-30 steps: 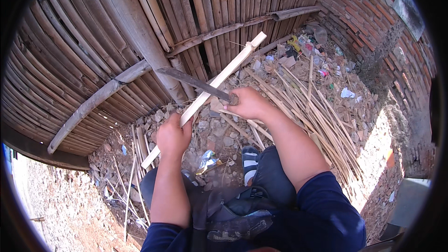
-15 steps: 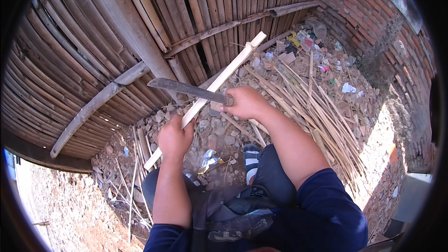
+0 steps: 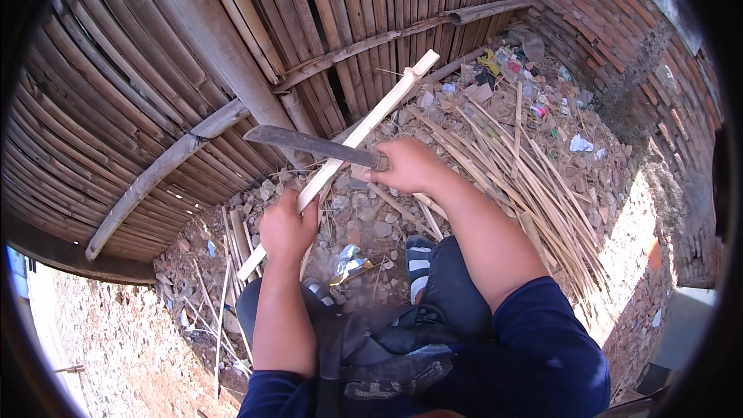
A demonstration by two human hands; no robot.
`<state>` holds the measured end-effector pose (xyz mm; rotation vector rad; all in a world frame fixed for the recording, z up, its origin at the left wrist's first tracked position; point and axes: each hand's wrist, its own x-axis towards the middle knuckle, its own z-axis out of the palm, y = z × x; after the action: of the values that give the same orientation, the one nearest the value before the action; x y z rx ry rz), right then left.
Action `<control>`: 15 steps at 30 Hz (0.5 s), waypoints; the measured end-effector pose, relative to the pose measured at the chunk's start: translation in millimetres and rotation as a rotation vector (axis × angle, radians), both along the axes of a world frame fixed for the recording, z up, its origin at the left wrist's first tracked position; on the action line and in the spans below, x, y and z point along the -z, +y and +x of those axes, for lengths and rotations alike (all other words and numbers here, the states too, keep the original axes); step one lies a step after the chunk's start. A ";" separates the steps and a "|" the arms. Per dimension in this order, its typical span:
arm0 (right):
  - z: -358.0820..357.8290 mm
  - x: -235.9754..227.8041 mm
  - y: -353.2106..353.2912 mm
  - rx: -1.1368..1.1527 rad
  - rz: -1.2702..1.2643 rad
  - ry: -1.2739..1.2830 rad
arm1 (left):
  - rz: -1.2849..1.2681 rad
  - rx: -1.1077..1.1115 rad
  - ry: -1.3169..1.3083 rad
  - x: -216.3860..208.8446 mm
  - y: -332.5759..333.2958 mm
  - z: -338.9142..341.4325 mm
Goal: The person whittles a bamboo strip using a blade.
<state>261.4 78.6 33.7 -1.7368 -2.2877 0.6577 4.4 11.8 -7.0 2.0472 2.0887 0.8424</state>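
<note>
My left hand (image 3: 288,224) is closed round the lower part of a pale bamboo strip (image 3: 375,117), which slants up and away to the right. Near the strip's far end a small curl of shaved fibre sticks out at a node. My right hand (image 3: 409,165) grips the handle of a machete (image 3: 309,144), whose long dark blade points left. The blade crosses the strip's middle and appears to touch it, a little beyond my left hand. Most of the machete's handle is hidden inside my right fist.
A heap of split bamboo strips (image 3: 534,201) lies on the rubble to my right. Thinner sticks (image 3: 224,294) lie at my left. A bamboo wall (image 3: 193,54) rises ahead and left, a brick wall (image 3: 604,15) at far right. Litter (image 3: 511,66) covers the far corner.
Both hands, the strip and the machete hold nearly the same pose. Only a very slight shift shows.
</note>
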 end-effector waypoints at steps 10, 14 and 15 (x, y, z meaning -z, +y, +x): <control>17.3 10.4 4.2 0.020 -0.001 0.127 | -0.029 0.002 -0.006 -2.3 1.7 3.3; -0.8 -0.9 -5.2 -0.033 0.030 0.044 | -0.043 -0.010 -0.028 -2.1 0.1 1.8; 4.3 2.0 -1.6 -0.033 0.031 0.048 | -0.042 -0.009 -0.023 -4.0 -0.7 -0.1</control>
<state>265.6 77.0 31.7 -1.6550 -2.2862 0.6591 4.3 11.2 -3.0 1.9984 2.0874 0.8121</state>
